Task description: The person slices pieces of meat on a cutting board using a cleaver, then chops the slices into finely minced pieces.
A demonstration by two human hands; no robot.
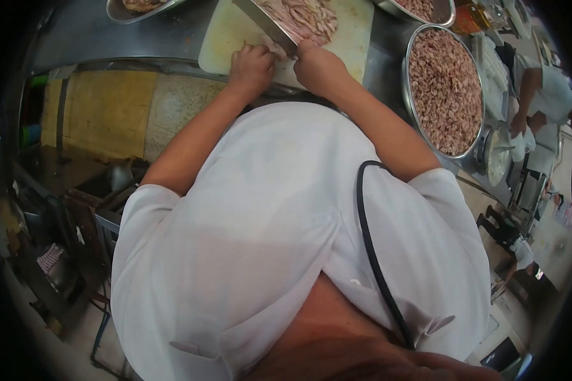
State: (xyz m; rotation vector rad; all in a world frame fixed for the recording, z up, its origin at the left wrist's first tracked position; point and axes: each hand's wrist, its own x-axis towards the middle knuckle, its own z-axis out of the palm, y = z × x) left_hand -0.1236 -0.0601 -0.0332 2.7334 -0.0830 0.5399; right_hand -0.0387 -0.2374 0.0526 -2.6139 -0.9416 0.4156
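Note:
My right hand point(320, 67) is closed round the handle end of a wide-bladed knife point(268, 24), whose blade points up and left over a white cutting board point(220, 47). Beside the blade, my left hand point(253, 65) rests on the board with its fingers curled, next to some pale pink meat; whether it grips a piece is hidden. A heap of sliced meat strips point(311, 18) lies on the board beyond the knife.
A large metal bowl of chopped meat point(445, 92) stands right of the board. Another bowl point(419, 7) and an oil bottle point(471, 19) are behind it. A metal dish point(128, 16) is at the upper left. A person point(550, 95) stands at the right.

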